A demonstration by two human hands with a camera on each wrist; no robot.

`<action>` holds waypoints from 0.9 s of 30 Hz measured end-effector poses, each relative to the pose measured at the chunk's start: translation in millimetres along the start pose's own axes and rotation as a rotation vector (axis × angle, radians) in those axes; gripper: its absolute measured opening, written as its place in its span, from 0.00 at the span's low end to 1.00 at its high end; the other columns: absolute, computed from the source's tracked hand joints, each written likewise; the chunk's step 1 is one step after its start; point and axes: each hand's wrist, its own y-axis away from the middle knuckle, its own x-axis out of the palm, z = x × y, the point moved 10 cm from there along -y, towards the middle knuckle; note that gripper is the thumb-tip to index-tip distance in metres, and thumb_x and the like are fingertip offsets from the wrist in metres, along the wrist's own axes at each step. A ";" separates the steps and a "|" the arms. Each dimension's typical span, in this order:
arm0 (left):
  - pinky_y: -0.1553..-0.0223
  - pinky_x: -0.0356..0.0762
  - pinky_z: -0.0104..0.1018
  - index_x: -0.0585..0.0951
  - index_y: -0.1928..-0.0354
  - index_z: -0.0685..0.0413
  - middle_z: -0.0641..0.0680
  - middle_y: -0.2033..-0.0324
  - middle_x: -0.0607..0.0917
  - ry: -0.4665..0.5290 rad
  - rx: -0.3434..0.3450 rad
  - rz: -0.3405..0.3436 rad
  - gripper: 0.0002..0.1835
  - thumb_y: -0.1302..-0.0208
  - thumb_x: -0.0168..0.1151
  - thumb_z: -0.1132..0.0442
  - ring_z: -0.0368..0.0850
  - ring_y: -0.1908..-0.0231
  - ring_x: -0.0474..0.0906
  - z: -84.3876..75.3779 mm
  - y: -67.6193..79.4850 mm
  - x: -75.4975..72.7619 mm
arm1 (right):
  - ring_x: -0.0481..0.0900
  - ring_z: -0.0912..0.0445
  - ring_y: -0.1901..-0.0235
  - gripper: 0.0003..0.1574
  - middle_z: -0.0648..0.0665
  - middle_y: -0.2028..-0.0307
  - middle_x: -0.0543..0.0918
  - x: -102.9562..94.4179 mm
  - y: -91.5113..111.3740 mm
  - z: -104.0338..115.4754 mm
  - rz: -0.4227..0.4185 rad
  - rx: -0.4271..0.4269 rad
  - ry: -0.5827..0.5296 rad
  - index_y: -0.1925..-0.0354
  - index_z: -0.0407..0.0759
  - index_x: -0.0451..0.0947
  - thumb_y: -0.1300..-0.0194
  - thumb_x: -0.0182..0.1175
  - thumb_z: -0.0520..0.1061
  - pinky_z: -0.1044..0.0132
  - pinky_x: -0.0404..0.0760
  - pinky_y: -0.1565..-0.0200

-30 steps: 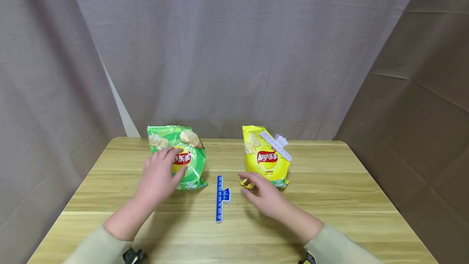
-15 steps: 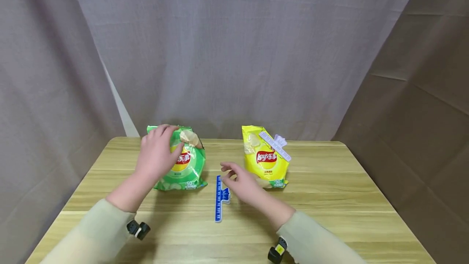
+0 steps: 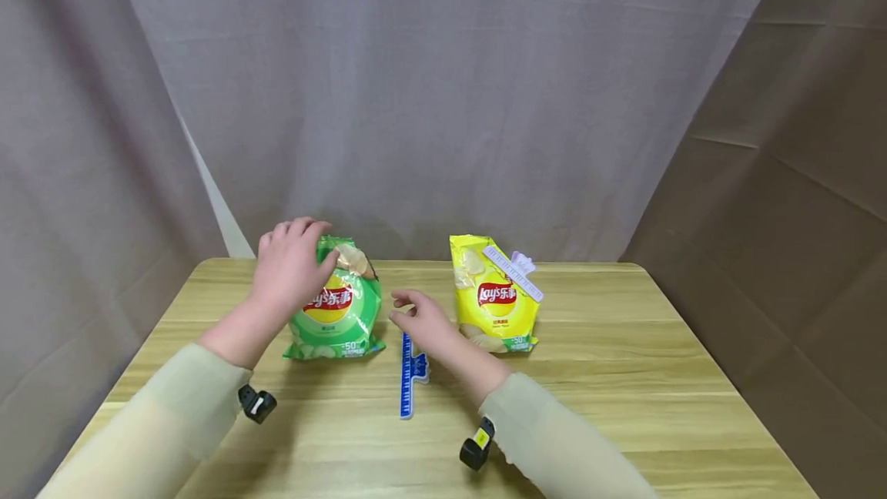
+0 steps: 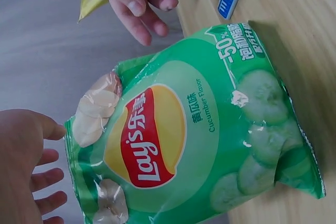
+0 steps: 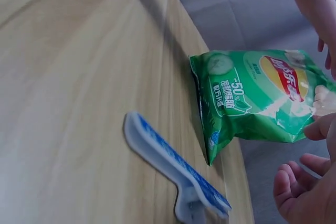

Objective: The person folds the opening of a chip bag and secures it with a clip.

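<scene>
A green Lay's cucumber-flavor chip bag (image 3: 343, 326) stands upright on the wooden table, left of centre. At its top left corner is my left hand (image 3: 286, 268), partly covering it in the head view. The left wrist view shows the thumb right at the top edge of the bag and the other fingers spread apart from it. My right hand (image 3: 430, 323), fingers loosely bent and holding nothing, hovers between the bags, over the upper end of a blue bag clip (image 3: 406, 383). In the right wrist view its fingertips are near the green bag's upper side (image 5: 278, 132).
A yellow Lay's chip bag (image 3: 495, 318) stands to the right, with a pale purple clip (image 3: 513, 273) fixed across its upper right corner. Behind the wooden table (image 3: 589, 406) hangs a grey curtain (image 3: 443, 98), with a brown cloth (image 3: 783, 199) on the right.
My left hand has risen from the green bag's front to its top corner. My right hand has moved left from in front of the yellow bag, past the blue clip.
</scene>
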 end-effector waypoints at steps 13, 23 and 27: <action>0.39 0.58 0.62 0.79 0.41 0.53 0.60 0.42 0.79 -0.026 -0.011 0.079 0.20 0.30 0.59 0.52 0.64 0.39 0.67 6.5 -13.3 7.1 | 0.77 0.53 0.55 0.23 0.46 0.53 0.82 18.7 -19.0 3.7 0.000 0.062 0.057 0.40 0.40 0.77 0.28 0.57 0.48 0.58 0.78 0.54; 0.37 0.56 0.62 0.80 0.43 0.51 0.59 0.44 0.80 0.011 -0.002 0.127 0.17 0.31 0.60 0.56 0.62 0.40 0.68 10.7 -19.9 9.4 | 0.77 0.54 0.57 0.20 0.45 0.53 0.83 21.3 -22.4 -1.8 -0.002 0.077 0.054 0.43 0.41 0.79 0.27 0.57 0.50 0.58 0.79 0.54; 0.37 0.55 0.61 0.81 0.44 0.51 0.58 0.44 0.81 0.028 0.005 0.134 0.16 0.31 0.61 0.56 0.61 0.40 0.69 11.7 -21.6 10.9 | 0.78 0.54 0.57 0.19 0.46 0.54 0.83 21.5 -22.7 -3.8 -0.004 0.073 0.047 0.44 0.41 0.80 0.26 0.57 0.50 0.58 0.79 0.54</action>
